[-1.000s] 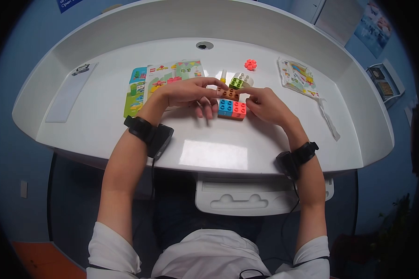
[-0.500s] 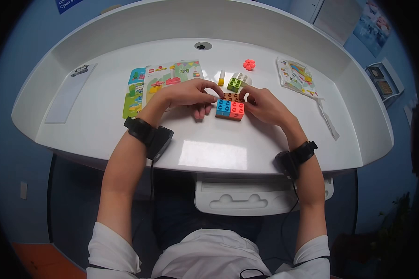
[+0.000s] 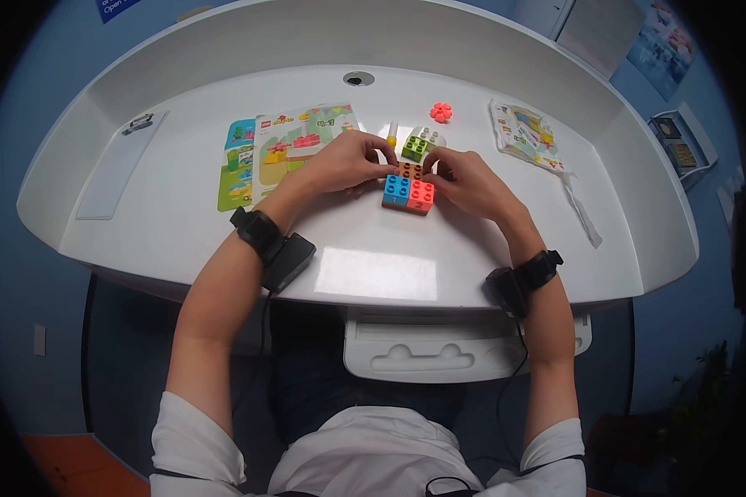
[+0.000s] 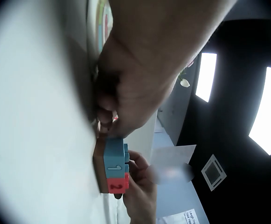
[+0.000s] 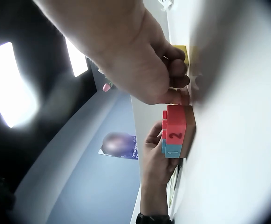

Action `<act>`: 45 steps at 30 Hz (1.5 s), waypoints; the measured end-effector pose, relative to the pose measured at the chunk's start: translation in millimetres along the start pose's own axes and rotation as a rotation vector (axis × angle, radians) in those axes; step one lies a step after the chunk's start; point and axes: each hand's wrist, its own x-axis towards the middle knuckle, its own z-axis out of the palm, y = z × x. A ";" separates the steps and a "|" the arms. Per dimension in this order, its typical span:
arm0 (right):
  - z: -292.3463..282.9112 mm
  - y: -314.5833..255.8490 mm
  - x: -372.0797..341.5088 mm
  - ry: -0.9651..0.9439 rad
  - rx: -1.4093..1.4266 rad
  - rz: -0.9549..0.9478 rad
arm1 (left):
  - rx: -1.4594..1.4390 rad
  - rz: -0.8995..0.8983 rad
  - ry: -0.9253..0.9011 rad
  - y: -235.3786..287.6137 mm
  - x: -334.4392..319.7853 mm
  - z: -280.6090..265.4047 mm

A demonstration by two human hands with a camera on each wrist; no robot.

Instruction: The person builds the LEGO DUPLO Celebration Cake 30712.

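Note:
A blue brick marked 1 (image 3: 395, 190) and a red brick marked 2 (image 3: 421, 196) sit side by side on a brown base (image 4: 101, 165). Just behind them lies a studded brown brick (image 3: 410, 171). My left hand (image 3: 345, 164) pinches its left end between thumb and index finger. At its right end, my right hand (image 3: 472, 185) does the same, other fingers curled. Both wrist views show the blue and red bricks beside the fingertips; the brown brick's ends are mostly hidden. Beyond the hands stands a green brick (image 3: 414, 148).
Behind are a whitish studded piece (image 3: 432, 137), a yellow piece with a pale top (image 3: 392, 135) and a coral flower (image 3: 441, 113). Booklets (image 3: 278, 149) lie left, with a clipboard (image 3: 124, 170) farther left. An opened packet (image 3: 526, 132) is at right.
My left hand has drawn its fingers in against the brown brick's left end. The right hand has moved from above the brick down to its right end.

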 end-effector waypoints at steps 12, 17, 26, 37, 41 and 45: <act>9.0 11.2 4.4 0.064 0.012 -0.080 | -0.018 -0.022 0.025 -2.7 0.6 -3.4; 11.1 13.9 5.4 0.078 -0.014 -0.108 | 0.099 0.112 0.047 -8.3 5.2 -1.5; 11.3 15.6 7.5 0.197 0.073 -0.029 | 0.005 0.004 0.062 -8.0 7.0 -1.8; 11.0 14.2 6.5 0.162 -0.036 0.008 | 0.108 0.126 0.024 -13.6 9.2 -1.8; 9.9 13.2 5.7 0.137 -0.044 0.016 | 0.093 0.052 0.010 -9.4 6.8 -2.5; 8.9 11.4 6.2 0.112 -0.014 -0.035 | 0.060 0.096 0.018 -15.0 9.0 -3.3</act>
